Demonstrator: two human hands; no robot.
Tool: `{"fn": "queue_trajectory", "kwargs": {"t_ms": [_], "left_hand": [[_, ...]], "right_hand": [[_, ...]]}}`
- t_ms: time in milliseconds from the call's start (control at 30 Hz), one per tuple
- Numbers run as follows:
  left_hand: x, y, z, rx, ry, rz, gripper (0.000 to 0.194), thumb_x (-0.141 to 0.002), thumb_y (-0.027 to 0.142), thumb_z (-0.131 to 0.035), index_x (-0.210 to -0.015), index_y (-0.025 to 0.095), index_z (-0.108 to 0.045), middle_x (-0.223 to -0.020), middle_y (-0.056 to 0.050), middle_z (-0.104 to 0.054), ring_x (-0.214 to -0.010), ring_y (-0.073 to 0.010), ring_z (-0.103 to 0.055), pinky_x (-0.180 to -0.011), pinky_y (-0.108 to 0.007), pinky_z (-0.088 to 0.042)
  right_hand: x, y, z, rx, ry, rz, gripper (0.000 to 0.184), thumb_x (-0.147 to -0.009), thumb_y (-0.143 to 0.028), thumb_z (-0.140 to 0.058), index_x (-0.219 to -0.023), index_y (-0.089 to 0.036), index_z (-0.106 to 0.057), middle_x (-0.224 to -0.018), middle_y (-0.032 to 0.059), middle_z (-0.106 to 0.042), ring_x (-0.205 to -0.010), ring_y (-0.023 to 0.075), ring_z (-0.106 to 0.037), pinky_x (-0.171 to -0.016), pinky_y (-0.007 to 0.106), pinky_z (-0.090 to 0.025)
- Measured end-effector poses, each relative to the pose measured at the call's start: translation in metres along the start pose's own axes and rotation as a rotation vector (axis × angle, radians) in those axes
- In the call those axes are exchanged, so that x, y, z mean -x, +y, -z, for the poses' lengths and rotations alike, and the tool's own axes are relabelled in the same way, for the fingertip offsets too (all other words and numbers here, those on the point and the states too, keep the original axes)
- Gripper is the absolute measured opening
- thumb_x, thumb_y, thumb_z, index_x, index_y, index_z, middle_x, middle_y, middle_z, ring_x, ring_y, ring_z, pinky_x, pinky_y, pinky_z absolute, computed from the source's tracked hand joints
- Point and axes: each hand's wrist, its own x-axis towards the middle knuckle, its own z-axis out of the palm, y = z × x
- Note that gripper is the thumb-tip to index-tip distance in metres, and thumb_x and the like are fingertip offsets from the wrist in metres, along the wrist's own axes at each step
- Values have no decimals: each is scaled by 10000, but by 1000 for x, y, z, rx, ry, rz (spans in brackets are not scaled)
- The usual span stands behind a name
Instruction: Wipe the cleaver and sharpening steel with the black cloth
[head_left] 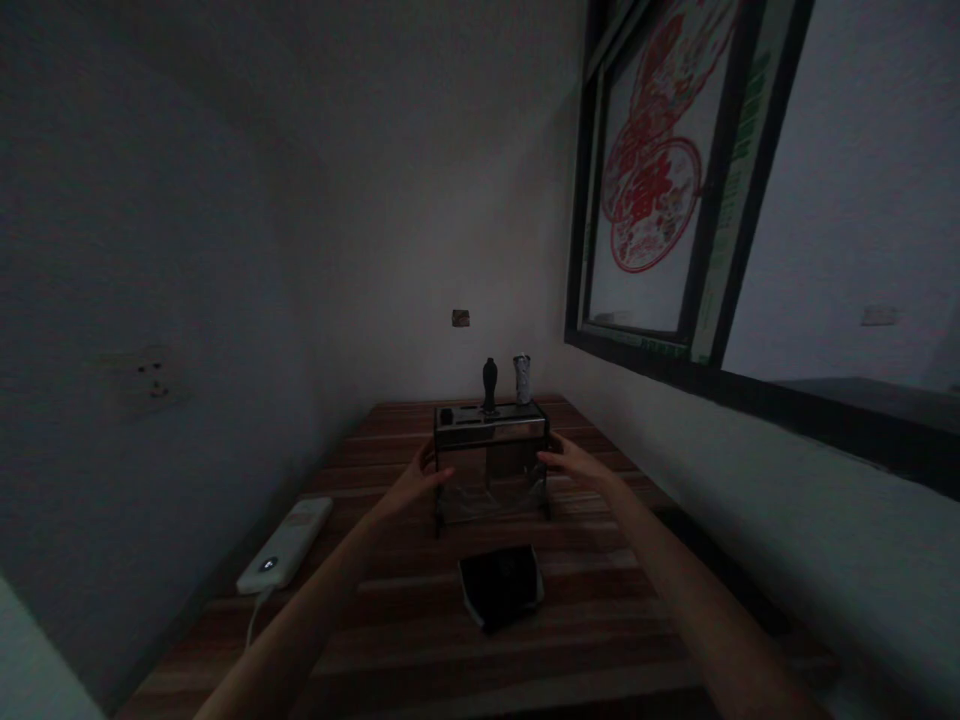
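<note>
A small black-framed rack (pixel 491 431) with a shiny top panel stands upright on the wooden table. My left hand (pixel 421 481) grips its left side, thumb at the front and the other fingers partly hidden behind the frame. On the opposite side, my right hand (pixel 571 461) holds the right post, its fingertips curled round the edge. Rising from the top are a black bulb-shaped handle (pixel 490 384) and a silvery cylinder (pixel 523 379). Clear, crinkled plastic (pixel 487 500) shows within the lower frame. The picture is dark, so finer details are lost.
A black folded pouch or cloth (pixel 501 588) lies in front of the rack on the striped table (pixel 420 640). At left is a white power bank (pixel 286 545) with a cable. Walls enclose the table, with a dark-framed window (pixel 649 190) at right.
</note>
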Motion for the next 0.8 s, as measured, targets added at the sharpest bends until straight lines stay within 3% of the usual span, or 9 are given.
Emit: {"fn": "queue_trajectory", "kwargs": {"t_ms": [233,367,600,800], "left_hand": [[1,10,5,-54,-112,-38,823,-630,322,-713,-1330,231,-289,-1382,-99,-360,-1251,-251,-351,-1051,-414,-267],[-2,6,11,-58,-119,-13,844,-590,322,-741,-1311,209,-318,-1371,-111,-375,-1232,-256,-381,-1034,-417,-302],[-15,-12,20,-103,-96,6,791,-543,346,-764,-1238,215,-410,-1307,-90,-464,-1163,-254,-468,-984,-408,-382],[-20,-4,14,-111,-93,70,671,-554,354,-759,-1149,189,-495,-1249,-93,-523,-1108,-269,-516,-946,-409,-423]], "right_hand": [[3,1,0,-51,-43,-56,520,-600,-227,-749,-1085,-248,-562,-1103,38,-618,-985,199,-588,-923,388,-429],[2,2,-1,-94,-46,-70,537,-600,-220,-747,-1100,-251,-553,-1095,34,-623,-977,202,-593,-908,384,-438],[-3,15,-9,-140,59,2,524,-554,-226,-757,-1044,-241,-572,-1010,12,-655,-928,186,-607,-878,357,-458],[1,14,-3,-120,120,30,544,-549,-259,-754,-1060,-225,-570,-1015,15,-655,-905,172,-609,-853,335,-470]]}}
